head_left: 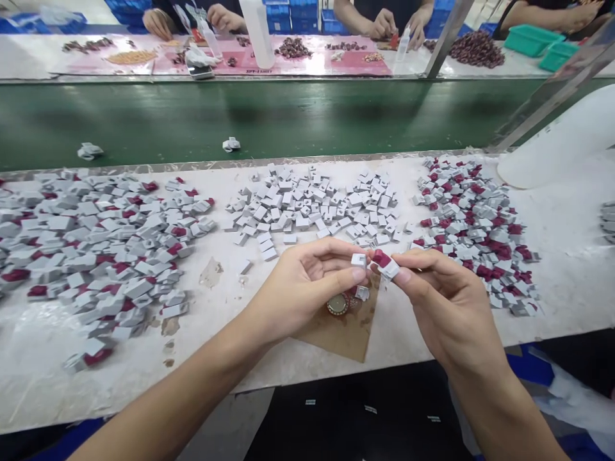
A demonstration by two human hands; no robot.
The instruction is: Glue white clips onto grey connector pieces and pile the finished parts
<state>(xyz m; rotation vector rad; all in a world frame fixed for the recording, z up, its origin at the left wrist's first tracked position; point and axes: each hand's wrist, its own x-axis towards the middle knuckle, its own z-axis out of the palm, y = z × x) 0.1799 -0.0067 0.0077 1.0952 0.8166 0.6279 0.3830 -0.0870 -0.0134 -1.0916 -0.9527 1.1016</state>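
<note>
Between the thumb and fingers of my left hand (312,282) is a small grey plastic block (359,260). My right hand (446,294) pinches a grey-and-maroon plastic piece (384,264), its maroon end pointing toward the block. The two parts are very close; I cannot tell whether they touch. Below my hands a brown board (353,336) lies on the table, with a round metal cap (337,304) and a loose grey piece (362,293) on it. Just beyond sits a pile of plain grey blocks (307,205).
A large heap of grey-and-maroon pieces (106,237) spreads at left, another heap (480,237) at right. Behind runs a green conveyor belt (298,115) carrying two grey pieces. A white container (562,141) stands at right. Co-workers' hands (384,25) handle parts across the belt.
</note>
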